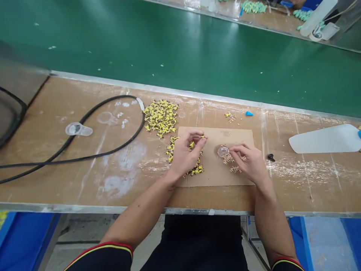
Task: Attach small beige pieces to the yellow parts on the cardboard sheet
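Note:
My left hand [186,152] pinches a small yellow piece [202,137] over the cardboard sheet [214,177]. Under and around that hand lie more yellow pieces [197,169] with dark bits. My right hand [248,160] is closed in a pinch at the edge of a small clear round cup [223,151]. Whether its fingertips hold the rim or a tiny part is too small to tell. Tiny beige parts [229,159] are scattered beside the cup, partly beneath my right fingers.
A big heap of yellow pieces [161,116] lies at the back left. A black cable [109,153] loops across the table near a clear plastic scoop-like piece [79,129]. On the right are a white bottle [324,139], a small black object [271,157] and a blue tip [249,113]. A green belt [169,49] runs behind.

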A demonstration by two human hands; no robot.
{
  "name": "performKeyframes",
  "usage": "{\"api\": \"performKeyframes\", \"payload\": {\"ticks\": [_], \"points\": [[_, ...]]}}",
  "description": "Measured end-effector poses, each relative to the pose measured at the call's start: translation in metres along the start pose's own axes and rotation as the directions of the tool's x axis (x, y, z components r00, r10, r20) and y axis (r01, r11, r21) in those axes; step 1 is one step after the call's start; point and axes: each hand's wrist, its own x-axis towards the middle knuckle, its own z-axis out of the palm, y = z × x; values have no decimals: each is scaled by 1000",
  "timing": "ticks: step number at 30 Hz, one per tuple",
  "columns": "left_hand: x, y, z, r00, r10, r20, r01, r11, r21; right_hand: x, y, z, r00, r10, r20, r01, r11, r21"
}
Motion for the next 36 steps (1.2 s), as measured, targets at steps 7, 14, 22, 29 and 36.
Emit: {"api": "performKeyframes", "payload": {"ticks": [7,14,22,29,36], "points": [[0,0,0,997,76,-31,-76,997,17,3,-2,1,996,-85,-32,86,996,7],[-3,5,1,996,86,-18,-84,993,78,5,-4,0,990,-124,-73,123,992,-22],[-5,8,3,998,57,9,-57,997,52,5,-4,1,991,-109,-76,108,994,-10],[-10,15,7,989,-88,119,108,979,-170,3,-10,-4,987,0,-161,39,969,242],[-18,28,16,932,-215,292,318,873,-370,-1,-26,0,977,29,-212,82,866,494]]}}
